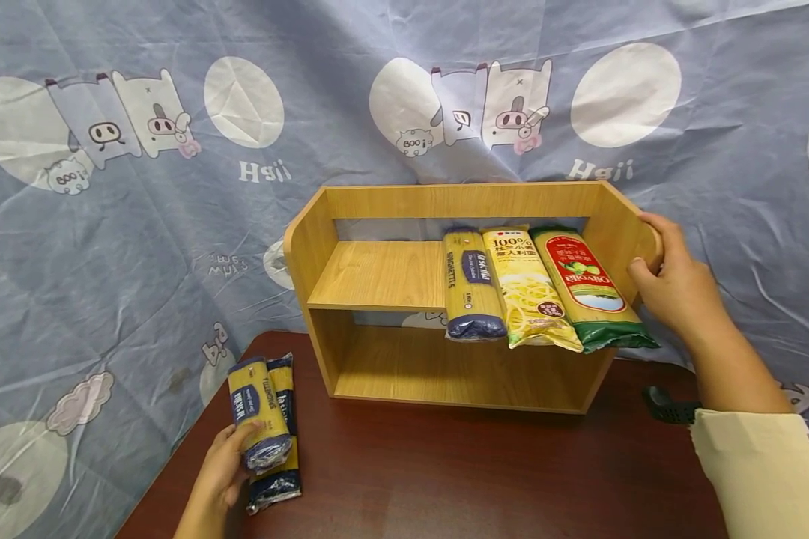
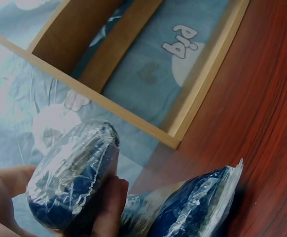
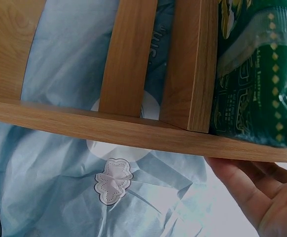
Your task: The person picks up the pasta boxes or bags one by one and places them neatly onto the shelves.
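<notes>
My left hand [image 1: 221, 463] grips a yellow and blue spaghetti pack [image 1: 259, 404] at the left of the table. Its clear wrapped end [image 2: 77, 177] shows close up in the left wrist view, between thumb and fingers. Under it, another spaghetti pack [image 1: 276, 486] lies on the tabletop. On the right, my right hand [image 1: 677, 281] holds the side panel of the wooden shelf [image 1: 445, 201], thumb at the front edge. In the right wrist view, the green end of a pasta pack [image 3: 262, 84] is near that hand [image 3: 267, 197].
On the upper board stand a spaghetti pack [image 1: 472, 284], a pale yellow noodle pack [image 1: 529, 288] and a green-ended pasta pack [image 1: 583, 288], their ends jutting past the front edge. A black object [image 1: 667, 408] lies right of the shelf. A printed cloth [image 1: 337, 90] hangs behind the dark red table [image 1: 445, 471].
</notes>
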Demonstrator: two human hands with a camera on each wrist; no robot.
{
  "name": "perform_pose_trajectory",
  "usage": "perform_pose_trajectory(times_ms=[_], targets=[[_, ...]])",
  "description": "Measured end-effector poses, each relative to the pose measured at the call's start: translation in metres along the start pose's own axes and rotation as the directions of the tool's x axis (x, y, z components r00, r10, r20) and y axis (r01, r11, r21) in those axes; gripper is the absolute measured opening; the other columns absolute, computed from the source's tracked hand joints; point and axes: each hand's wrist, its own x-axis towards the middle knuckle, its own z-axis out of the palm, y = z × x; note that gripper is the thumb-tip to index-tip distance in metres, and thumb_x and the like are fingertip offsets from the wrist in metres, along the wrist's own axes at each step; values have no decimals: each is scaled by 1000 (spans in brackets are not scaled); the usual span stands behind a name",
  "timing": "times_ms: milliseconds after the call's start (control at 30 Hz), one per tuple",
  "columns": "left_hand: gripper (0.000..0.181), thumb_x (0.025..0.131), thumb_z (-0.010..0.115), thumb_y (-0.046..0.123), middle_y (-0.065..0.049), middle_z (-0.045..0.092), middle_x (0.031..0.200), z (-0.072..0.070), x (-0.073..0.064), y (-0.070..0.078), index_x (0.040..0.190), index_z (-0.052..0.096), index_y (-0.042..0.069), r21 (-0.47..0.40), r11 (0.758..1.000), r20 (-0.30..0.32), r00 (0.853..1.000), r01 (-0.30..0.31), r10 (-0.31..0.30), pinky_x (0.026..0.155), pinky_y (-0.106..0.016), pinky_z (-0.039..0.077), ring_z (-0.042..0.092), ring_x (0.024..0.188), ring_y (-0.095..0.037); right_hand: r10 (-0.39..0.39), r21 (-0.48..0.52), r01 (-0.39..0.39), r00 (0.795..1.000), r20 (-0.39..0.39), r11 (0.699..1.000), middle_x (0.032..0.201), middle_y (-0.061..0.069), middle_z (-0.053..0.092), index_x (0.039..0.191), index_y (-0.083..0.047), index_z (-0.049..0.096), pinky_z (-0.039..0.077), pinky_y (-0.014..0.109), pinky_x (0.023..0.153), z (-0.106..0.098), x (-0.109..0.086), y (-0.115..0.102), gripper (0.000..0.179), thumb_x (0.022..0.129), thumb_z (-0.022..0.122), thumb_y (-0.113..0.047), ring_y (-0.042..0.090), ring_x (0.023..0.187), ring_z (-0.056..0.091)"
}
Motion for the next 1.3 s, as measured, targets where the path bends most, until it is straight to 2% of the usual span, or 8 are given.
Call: perform_pose_trajectory(times_ms=[133,167,367,700,933,1133,1300], targets=[[63,101,58,22,5,64,99,1,0,-3,147,20,3,-58,998,20,1000,-16,17,74,-33,57,68,86,-10,-3,5,3,1000,3,1000,106,38,59,160,-35,20,38,44,64,1,1,0,68,98,45,-24,53,91,57],[67,100,59,20,6,63,100,1,0,-4,149,16,3,-69,997,21,999,-22,24,77,-34,58,69,87,-10,-3,6,3,1000,3,1000,106,38,59,160,-35,20,38,44,65,1,1,-1,68,98,45,-24,53,92,57],[84,99,62,15,11,63,98,3,-3,-9,158,4,3,-96,994,-18,998,-60,58,76,-31,59,68,86,-6,0,9,0,1000,8,1000,106,38,59,160,-35,20,38,42,64,1,0,-1,67,98,45,-25,52,92,57],[83,99,61,13,21,67,92,8,-11,-7,160,5,9,-139,987,-21,997,-78,76,76,-31,59,69,87,-4,-10,11,10,1000,6,1000,106,38,60,160,-34,21,38,40,62,1,1,0,67,98,46,-24,52,90,58],[83,100,61,11,21,68,95,12,-18,-1,161,5,13,-152,981,-11,993,-117,117,76,-29,59,70,89,-5,-6,10,6,1000,10,1000,107,38,60,160,-35,20,38,41,64,0,1,0,67,98,45,-25,52,91,57],[84,99,62,10,18,70,102,18,-28,7,161,5,14,-164,970,13,982,-182,186,75,-29,60,71,91,-6,2,12,-2,1000,15,1000,110,39,59,160,-35,19,38,43,65,0,1,0,67,99,45,-26,52,93,57],[84,99,62,6,16,70,108,23,-36,13,161,7,13,-174,952,42,964,-251,262,75,-29,60,72,94,-8,8,12,-8,1000,16,1000,110,39,59,160,-35,20,38,43,65,0,1,0,67,99,45,-26,52,94,56]])
